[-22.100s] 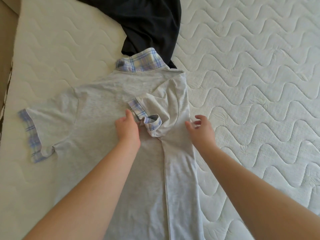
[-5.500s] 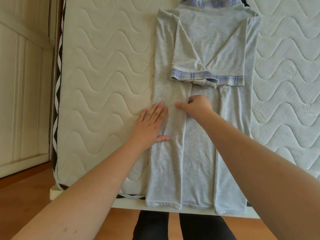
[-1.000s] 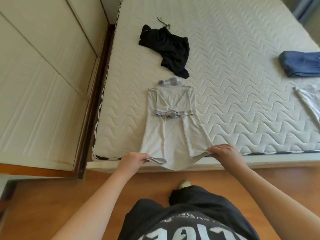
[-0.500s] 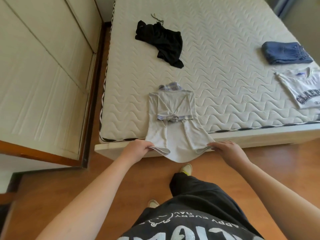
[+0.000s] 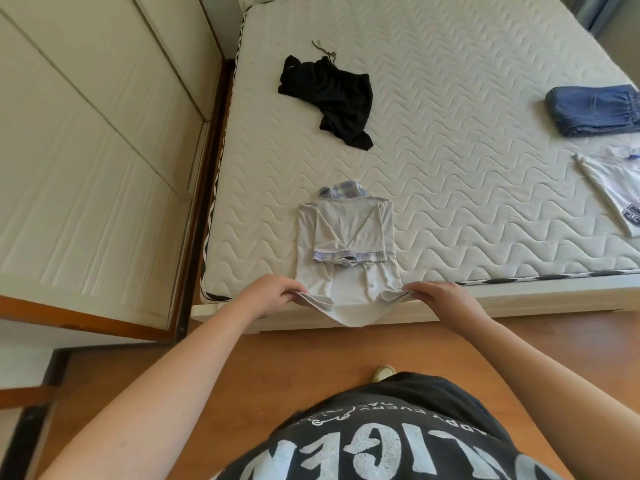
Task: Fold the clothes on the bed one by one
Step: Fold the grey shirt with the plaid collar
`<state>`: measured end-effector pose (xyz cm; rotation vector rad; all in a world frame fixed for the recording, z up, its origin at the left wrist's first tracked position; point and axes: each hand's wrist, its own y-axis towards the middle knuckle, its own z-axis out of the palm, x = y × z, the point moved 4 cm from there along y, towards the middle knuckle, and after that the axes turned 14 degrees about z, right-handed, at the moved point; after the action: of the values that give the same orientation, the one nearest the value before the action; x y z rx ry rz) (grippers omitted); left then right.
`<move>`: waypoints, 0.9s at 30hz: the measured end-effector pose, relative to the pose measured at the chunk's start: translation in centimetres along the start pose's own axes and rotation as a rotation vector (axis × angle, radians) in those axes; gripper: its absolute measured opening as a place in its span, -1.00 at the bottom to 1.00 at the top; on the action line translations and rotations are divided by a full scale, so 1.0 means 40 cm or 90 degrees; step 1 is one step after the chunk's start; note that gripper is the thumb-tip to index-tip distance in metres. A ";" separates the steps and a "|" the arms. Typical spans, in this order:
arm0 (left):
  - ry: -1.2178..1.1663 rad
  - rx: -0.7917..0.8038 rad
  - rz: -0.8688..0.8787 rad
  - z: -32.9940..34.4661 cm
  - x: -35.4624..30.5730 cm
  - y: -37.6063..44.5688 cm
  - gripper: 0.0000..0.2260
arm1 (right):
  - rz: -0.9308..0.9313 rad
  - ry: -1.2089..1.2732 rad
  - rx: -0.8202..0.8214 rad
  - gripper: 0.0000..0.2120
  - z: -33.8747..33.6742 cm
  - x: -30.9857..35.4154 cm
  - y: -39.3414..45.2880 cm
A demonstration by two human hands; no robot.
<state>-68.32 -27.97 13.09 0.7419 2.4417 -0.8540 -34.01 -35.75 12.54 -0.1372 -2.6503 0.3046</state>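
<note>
Grey cotton polo shirt (image 5: pixel 346 237) with sleeves folded lies at the bed's (image 5: pixel 450 116) near edge; left hand (image 5: pixel 268 295) and right hand (image 5: pixel 441 297) apparently pinch its hem corners. Lift evenly, carrying the hem to the collar.

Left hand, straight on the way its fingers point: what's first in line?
The left hand points rightward along the grey shirt hem it pinches. Straight on it would likely cross the hanging hem and meet the right hand gripping the other corner. Depth is uncertain.

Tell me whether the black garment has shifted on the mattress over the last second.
No. The black garment lies in the same spot beyond the grey shirt's plaid collar.
</note>
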 end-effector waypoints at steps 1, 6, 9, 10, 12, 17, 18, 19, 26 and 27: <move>-0.003 -0.002 -0.004 -0.011 -0.002 0.010 -0.74 | 0.000 0.005 0.018 -0.77 -0.008 -0.001 0.018; -0.001 0.000 -0.019 -0.060 -0.001 0.066 -0.76 | 0.006 -0.016 0.100 -0.76 -0.036 -0.006 0.121; 0.017 0.008 -0.017 -0.091 0.008 0.116 -0.77 | -0.001 -0.025 0.115 -0.76 -0.048 -0.002 0.184; 0.022 0.011 -0.015 -0.102 0.014 0.134 -0.76 | 0.005 -0.022 0.118 -0.76 -0.054 0.000 0.204; 0.027 0.026 -0.013 -0.123 0.029 0.173 -0.76 | 0.019 -0.012 0.122 -0.76 -0.059 0.003 0.245; 0.006 0.061 0.013 -0.193 0.089 0.287 -0.73 | 0.053 -0.022 0.131 -0.75 -0.053 0.006 0.352; 0.003 0.070 0.018 -0.208 0.105 0.314 -0.72 | 0.060 -0.025 0.138 -0.75 -0.049 0.008 0.376; 0.000 0.081 0.023 -0.221 0.122 0.339 -0.70 | 0.068 -0.028 0.148 -0.75 -0.045 0.010 0.399; -0.019 0.161 0.043 -0.273 0.241 0.507 -0.67 | 0.095 -0.045 0.176 -0.74 -0.013 0.007 0.574; -0.018 0.175 0.040 -0.278 0.252 0.525 -0.67 | 0.102 -0.046 0.184 -0.74 -0.013 0.004 0.599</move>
<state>-65.59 -3.21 6.34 0.8917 2.2889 -1.1804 -32.85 -12.39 7.36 -0.2485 -2.6353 0.7539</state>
